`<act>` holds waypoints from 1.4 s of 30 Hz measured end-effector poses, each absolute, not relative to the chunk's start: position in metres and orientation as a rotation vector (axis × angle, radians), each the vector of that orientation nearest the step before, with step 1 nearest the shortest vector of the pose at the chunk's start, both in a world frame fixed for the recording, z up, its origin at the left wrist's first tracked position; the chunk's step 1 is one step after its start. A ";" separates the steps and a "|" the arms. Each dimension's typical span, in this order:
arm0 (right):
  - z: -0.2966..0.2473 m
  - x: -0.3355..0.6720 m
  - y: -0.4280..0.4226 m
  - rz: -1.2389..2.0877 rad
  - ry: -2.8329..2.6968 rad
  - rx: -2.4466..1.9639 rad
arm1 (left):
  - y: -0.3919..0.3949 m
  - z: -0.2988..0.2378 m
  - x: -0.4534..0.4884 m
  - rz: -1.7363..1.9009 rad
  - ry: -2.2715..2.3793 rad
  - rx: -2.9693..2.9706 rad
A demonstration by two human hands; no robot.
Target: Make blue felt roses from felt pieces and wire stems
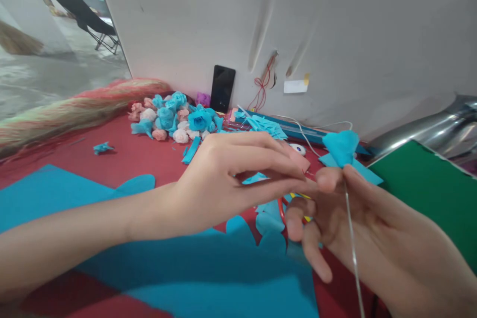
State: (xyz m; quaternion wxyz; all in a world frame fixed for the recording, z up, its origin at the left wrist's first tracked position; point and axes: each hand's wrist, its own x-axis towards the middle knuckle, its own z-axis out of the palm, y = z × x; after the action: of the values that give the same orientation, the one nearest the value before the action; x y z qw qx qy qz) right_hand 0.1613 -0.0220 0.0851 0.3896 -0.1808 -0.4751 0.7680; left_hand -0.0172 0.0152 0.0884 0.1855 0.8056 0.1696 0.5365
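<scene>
My right hand (368,213) pinches the base of a blue paper petal (341,146) between thumb and forefinger, its other fingers curled loosely. A thin, pale wire or thread (352,238) hangs from the pinch down past the palm. From the left, my left hand (238,179) reaches across, its thumb and fingertips brought together close beside the right fingertips. Whatever those left fingertips hold, if anything, cannot be made out. Beneath both hands lie a large blue paper sheet (208,273) and cut blue petal pieces (270,223). Red-handled scissors (281,211) are partly hidden behind the fingers.
Blue, pink and white paper flowers (167,117) are heaped on the red table covering (122,159). A phone (222,88) leans against the pale panel (186,20). Blue paper strips (266,126) lie at the back. A green board (428,194) is at right, near a shiny metal tube (421,119).
</scene>
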 end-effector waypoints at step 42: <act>0.086 0.173 -0.019 1.346 -1.292 -0.812 | 0.019 0.085 -0.008 0.692 0.521 1.346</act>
State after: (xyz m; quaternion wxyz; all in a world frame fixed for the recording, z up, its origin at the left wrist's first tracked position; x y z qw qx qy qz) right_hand 0.1732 -0.0190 0.0863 0.5255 -0.3394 -0.5402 0.5629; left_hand -0.0079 0.0192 0.0855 0.6966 0.6032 0.2337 0.3103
